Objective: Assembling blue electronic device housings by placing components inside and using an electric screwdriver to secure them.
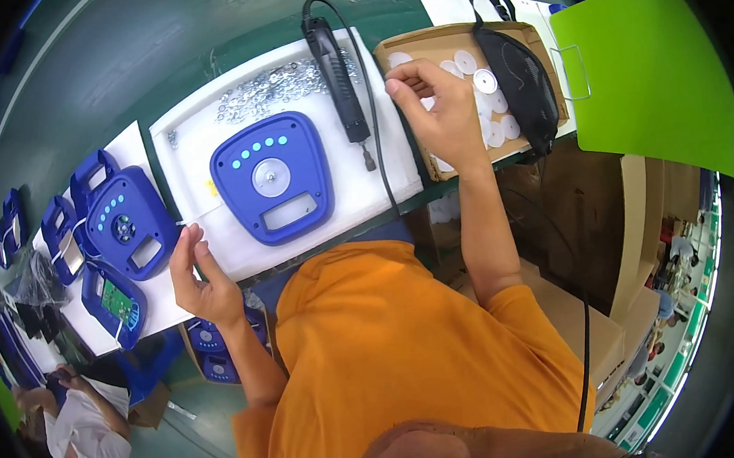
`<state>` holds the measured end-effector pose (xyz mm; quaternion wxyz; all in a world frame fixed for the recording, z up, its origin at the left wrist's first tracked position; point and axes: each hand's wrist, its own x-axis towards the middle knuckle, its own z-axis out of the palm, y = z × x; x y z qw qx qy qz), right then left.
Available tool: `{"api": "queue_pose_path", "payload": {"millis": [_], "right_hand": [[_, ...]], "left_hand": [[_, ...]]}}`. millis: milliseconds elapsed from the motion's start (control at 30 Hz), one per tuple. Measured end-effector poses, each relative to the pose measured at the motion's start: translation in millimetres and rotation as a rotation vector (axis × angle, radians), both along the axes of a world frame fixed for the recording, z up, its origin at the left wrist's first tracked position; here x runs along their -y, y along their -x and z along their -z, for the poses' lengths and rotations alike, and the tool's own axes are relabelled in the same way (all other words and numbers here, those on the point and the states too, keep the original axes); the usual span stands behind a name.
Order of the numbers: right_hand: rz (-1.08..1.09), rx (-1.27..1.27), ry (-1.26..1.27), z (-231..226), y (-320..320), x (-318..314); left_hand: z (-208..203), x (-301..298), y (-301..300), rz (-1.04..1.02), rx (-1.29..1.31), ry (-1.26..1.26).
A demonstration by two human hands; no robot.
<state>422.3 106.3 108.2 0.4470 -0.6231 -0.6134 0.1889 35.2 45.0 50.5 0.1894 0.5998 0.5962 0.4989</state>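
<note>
Blue housing | window toward us, long axis leaning left away | left hand, right hand curled; whether gripping, we can't tell

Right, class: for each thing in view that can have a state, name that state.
Carton: open, holding discs
Right hand: fingers bent, over carton
Left hand: fingers bent
Middle panel: lying flat, disc on it
Driver: lying down, bit fitted
Metal bits: loose, scattered
Circuit board: exposed
Pouch: resting on carton

Turquoise-dotted blue casing, white discs, small parts perhaps silvery
</note>
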Motion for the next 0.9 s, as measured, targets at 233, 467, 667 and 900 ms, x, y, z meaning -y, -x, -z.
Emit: {"api": "queue_pose_path", "payload": {"millis": [233, 467, 667, 900], "right_hand": [[-0.139, 0.170, -0.037, 1.3, 32.9, -21.0], [-0.112, 0.182, 0.012, 6.3, 34.1, -14.0], [-0.113, 0.169, 0.039, 7.7, 32.8, -1.1], [-0.168, 0.168, 0.047, 6.9, 49.7, 13.8]], "left_hand": [[3.9, -0.6, 11.1, -0.004, 0.006, -0.029], [6.3, 2.0, 11.4, 0.016, 0.011, -0.001], [4.7, 0.6, 1.6, 0.076, -0.018, -0.025], [-6.8, -8.8, -12.9, 0.185, -0.149, -0.072]]}}
